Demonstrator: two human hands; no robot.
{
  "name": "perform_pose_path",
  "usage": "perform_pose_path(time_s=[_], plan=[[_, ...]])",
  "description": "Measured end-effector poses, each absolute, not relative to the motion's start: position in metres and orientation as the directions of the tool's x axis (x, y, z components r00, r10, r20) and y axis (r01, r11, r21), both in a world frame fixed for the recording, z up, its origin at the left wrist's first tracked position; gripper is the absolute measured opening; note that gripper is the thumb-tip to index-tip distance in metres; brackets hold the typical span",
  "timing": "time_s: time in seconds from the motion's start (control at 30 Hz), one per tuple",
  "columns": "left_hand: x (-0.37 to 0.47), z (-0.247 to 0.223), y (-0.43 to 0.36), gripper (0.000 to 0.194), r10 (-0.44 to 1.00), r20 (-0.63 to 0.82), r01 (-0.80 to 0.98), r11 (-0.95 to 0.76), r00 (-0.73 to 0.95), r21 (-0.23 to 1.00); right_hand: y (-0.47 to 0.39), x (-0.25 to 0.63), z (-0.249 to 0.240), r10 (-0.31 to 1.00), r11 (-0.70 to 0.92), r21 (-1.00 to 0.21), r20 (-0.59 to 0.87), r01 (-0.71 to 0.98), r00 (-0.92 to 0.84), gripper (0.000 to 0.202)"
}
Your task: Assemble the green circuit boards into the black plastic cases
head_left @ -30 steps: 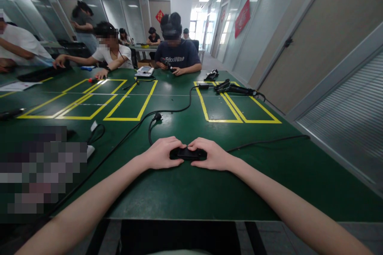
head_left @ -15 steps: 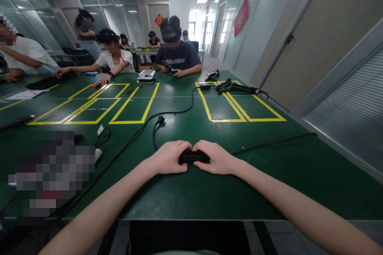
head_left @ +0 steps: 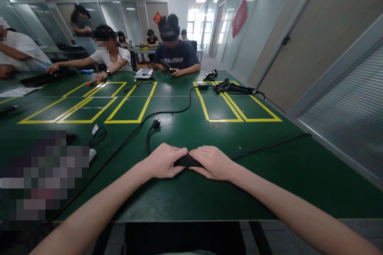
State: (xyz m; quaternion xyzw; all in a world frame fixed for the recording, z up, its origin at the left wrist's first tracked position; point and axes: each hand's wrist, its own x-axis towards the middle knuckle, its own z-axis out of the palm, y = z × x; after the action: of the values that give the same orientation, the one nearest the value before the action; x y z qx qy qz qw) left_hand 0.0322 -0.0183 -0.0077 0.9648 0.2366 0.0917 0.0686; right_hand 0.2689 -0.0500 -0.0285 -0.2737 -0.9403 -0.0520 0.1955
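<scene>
Near the frame's lower centre, left hand (head_left: 164,161) and right hand (head_left: 214,162) pinch a black object (head_left: 188,161) from opposite ends, presumably to steady it

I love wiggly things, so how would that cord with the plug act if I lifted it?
The cord would probably bend easily, since it curves toward the left hand. The plug may hang down, being chunkier than the cord. It probably won't roll far, because it looks knobbly.
</scene>
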Motion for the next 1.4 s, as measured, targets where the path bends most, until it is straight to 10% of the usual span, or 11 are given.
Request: perform_pose_path(time_s=[0.47, 0.73, 0.9, 1.2, 1.4], plan=[[0.032, 0.002, -0.015, 0.048, 0.599, -0.040, 0.539, -0.689, 0.800, 0.484, -0.047, 0.273, -0.031, 0.311, 0.850, 0.210, 0.540, 0.483, -0.782, 0.030], [0.032, -0.005, -0.013, 0.037, 0.676, 0.059, 0.510, -0.606, 0.734, 0.610, -0.042, 0.278, -0.029, 0.634, 0.773, -0.352, 0.389, 0.528, -0.668, 0.049], [0.032, -0.007, -0.015, 0.033, 0.662, 0.107, 0.517, -0.667, 0.742, 0.536, -0.043, 0.277, -0.027, 0.793, 0.583, -0.563, 0.240, 0.585, -0.560, 0.022], [0.033, -0.004, -0.014, 0.032, 0.639, 0.041, 0.557, -0.698, 0.768, 0.450, -0.048, 0.277, -0.027, 0.753, 0.651, -0.467, 0.295, 0.599, -0.588, 0.020], [0.034, -0.009, -0.012, 0.036, 0.626, 0.081, 0.528, -0.714, 0.776, 0.460, -0.048, 0.276, -0.024, 0.661, 0.739, -0.342, 0.202, 0.580, -0.723, 0.055]])
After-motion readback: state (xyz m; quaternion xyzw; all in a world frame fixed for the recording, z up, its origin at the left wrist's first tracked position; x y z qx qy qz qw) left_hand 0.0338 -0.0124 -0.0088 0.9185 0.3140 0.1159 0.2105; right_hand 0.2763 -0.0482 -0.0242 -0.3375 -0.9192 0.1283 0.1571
